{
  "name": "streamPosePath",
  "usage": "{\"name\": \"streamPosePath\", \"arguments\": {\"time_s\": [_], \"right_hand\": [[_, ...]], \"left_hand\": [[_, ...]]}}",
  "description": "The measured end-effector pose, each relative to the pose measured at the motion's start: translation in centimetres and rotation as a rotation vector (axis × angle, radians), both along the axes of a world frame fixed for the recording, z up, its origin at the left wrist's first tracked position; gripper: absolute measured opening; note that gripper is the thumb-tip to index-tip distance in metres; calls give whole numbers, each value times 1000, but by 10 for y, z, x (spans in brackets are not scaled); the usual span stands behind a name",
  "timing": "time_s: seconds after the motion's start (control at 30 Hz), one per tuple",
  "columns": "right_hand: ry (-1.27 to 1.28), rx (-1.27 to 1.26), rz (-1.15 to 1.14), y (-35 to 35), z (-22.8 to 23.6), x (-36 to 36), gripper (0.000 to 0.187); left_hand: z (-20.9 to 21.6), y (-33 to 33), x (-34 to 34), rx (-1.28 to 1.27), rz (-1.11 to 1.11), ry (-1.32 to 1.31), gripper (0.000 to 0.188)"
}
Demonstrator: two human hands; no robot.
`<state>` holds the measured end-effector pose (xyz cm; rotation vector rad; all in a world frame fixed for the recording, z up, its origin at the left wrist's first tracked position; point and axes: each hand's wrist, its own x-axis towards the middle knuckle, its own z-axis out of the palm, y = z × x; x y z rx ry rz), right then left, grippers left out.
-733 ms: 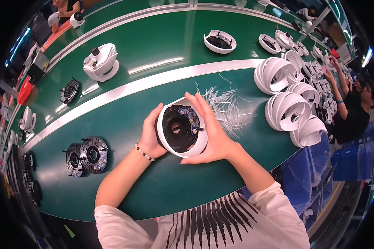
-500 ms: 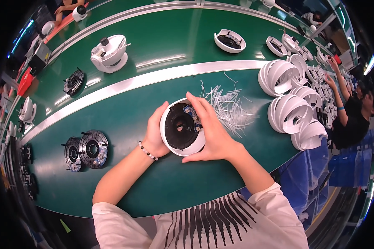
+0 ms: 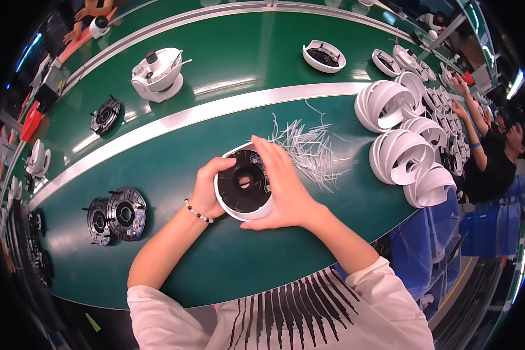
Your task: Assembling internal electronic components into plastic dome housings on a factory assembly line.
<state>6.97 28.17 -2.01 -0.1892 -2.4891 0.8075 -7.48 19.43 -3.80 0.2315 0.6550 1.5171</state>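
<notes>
Between my two hands, above the green worktable, is a white round housing (image 3: 256, 214) with a black ring-shaped disc (image 3: 234, 191) seated in it. A blue circuit board shows at the disc's upper right, partly covered by my fingers. My left hand (image 3: 206, 185) grips the left side, its thumb bent over the upper rim onto the black disc. Wrapped around the right side is my right hand (image 3: 286, 189), fingers along the top edge and thumb at the bottom rim. To the left lie two similar black discs with circuit boards (image 3: 127, 214), overlapping on the table.
Thin white strips (image 3: 312, 153) lie heaped beyond my right hand. White curved shells (image 3: 399, 157) are stacked at the right. Across a pale rail, the green belt (image 3: 233, 52) carries a white camera-like unit (image 3: 159, 76), a black disc (image 3: 105, 116) and a white shell (image 3: 324, 57). A co-worker (image 3: 490, 154) reaches in from the right.
Both hands have shifted slightly left and down with the housing. My left thumb has moved from the outer side onto the black disc's upper edge.
</notes>
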Motion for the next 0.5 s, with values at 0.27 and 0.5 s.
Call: {"name": "streamPosePath", "arguments": {"time_s": [0.27, 0.5], "right_hand": [[90, 129, -39, 17, 3, 8, 90], [526, 195, -49, 35, 16, 11, 38]], "left_hand": [[33, 21, -1, -37, 156, -66, 42], [35, 40, -12, -140, -105, 21, 46]]}}
